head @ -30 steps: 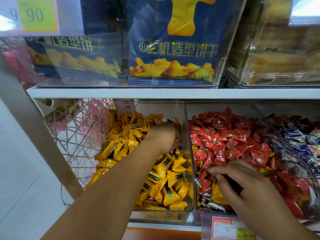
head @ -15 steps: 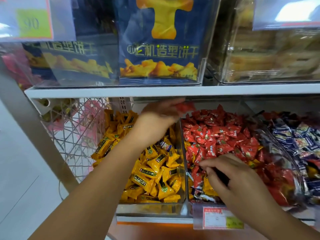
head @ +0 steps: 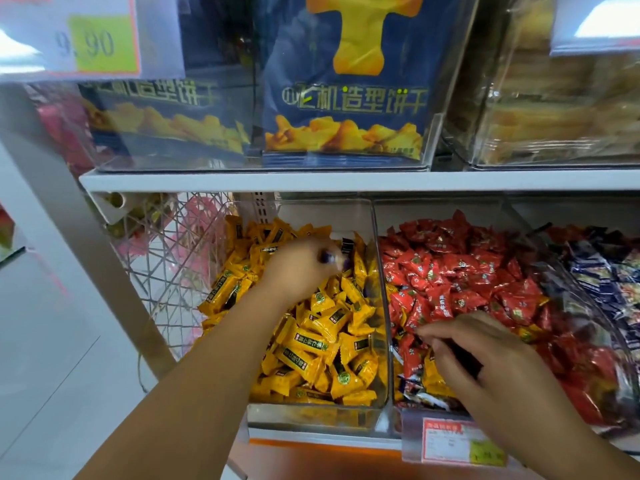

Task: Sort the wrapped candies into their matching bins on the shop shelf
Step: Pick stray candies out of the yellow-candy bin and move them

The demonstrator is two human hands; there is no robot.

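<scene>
Reaching into yellow candies point(head: 311, 344), left hand point(head: 301, 268) curls; right hand point(head: 485, 355) over red candies point(head: 460, 265); grips unclear; price tag point(head: 93, 43) reads "9.90".

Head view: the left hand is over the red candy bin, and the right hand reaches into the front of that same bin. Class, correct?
No. The head view shows the left hand over the yellow candy bin; the right hand does reach into the front of the red candy bin.

Blue biscuit bag point(head: 346, 109) above wire basket point(head: 173, 271)
</scene>
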